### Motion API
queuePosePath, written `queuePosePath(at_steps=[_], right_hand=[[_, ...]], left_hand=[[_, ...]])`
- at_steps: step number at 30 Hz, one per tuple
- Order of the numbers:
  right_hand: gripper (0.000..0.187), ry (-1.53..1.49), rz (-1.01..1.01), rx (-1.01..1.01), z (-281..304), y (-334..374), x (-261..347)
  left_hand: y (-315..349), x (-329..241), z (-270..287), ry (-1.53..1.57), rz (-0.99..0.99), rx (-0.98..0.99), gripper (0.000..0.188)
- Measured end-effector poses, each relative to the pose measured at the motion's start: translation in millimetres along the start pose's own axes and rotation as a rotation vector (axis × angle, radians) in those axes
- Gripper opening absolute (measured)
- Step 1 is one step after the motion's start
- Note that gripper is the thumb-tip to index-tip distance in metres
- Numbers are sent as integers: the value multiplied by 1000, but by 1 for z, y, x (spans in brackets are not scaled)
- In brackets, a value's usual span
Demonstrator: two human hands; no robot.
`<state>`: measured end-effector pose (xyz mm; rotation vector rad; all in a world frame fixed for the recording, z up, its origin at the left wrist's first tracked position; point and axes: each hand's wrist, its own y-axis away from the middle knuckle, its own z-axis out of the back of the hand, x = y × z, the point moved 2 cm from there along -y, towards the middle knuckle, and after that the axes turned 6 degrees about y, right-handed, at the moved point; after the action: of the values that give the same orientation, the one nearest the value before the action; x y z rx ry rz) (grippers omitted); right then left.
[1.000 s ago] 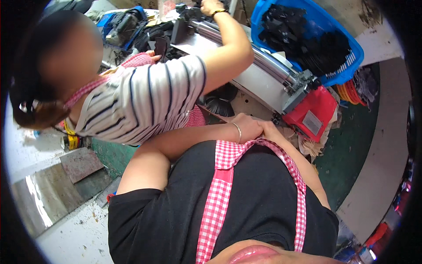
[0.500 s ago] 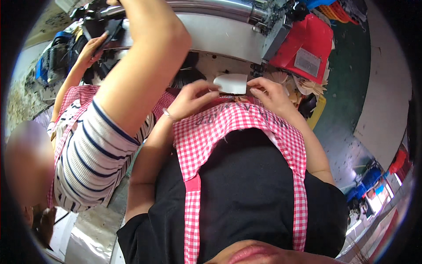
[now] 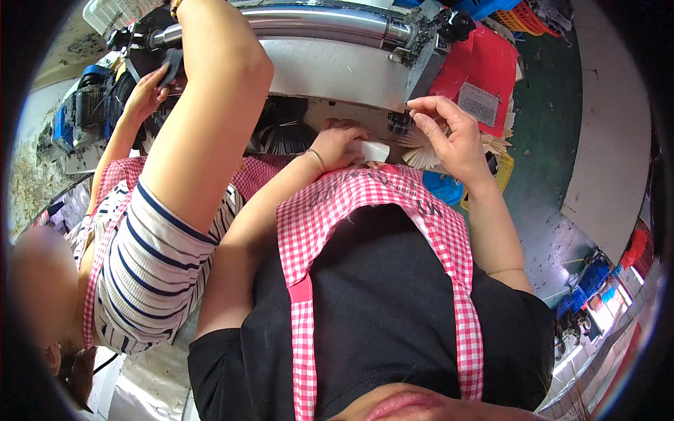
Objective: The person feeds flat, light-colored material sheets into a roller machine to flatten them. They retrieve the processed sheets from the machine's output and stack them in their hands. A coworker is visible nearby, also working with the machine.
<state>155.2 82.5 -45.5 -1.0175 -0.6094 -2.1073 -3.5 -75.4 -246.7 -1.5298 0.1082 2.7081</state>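
Near the front of my apron, a white flat piece [image 3: 373,151] shows beside my left hand [image 3: 339,144]. My left hand's bent fingers lie over its left end and hide that part. I cannot tell what the piece is made of. Raised to the right is my right hand [image 3: 456,137], its thumb and forefinger reaching left with a gap between them and nothing visible in them. Those fingertips are nearest a black knob-like part [image 3: 400,123] under the machine's right end. A machine with a shiny metal roller [image 3: 309,24] and a pale flat plate [image 3: 337,67] stands ahead.
At my left, a co-worker's bare arm [image 3: 217,105] crosses toward the machine; their other hand [image 3: 146,97] holds a dark flat piece. Dark fanned sheets [image 3: 284,137], pale fanned pieces [image 3: 421,156], a blue basket [image 3: 444,188] and a red sheet [image 3: 488,77] lie around.
My right hand has lifted up and right, away from the white piece. My left hand has moved right over the piece, covering more of it. The co-worker's arm has shifted left.
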Motion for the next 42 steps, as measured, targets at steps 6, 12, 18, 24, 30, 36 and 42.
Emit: queuePosePath(at_steps=[6, 12, 18, 24, 30, 36, 42], right_hand=[[25, -25, 14, 45, 1, -15, 5], [41, -46, 193, 117, -37, -34, 30], [32, 251, 542, -190, -59, -63, 41], [13, 226, 673, -177, -60, -80, 45], [15, 384, 592, -232, -58, -137, 43], [44, 866, -103, 120, -70, -234, 31], [16, 359, 292, -248, -56, -192, 29]], left_hand=[[-2, -26, 30, 375, 138, 101, 33], [5, -112, 112, 523, -12, -514, 44], [10, -107, 135, 650, 131, -567, 47], [19, -103, 143, 741, 200, -495, 48], [15, -57, 135, 700, 514, -498, 36], [-40, -31, 186, 716, 716, -271, 48], [9, -84, 181, 571, 375, -285, 63]])
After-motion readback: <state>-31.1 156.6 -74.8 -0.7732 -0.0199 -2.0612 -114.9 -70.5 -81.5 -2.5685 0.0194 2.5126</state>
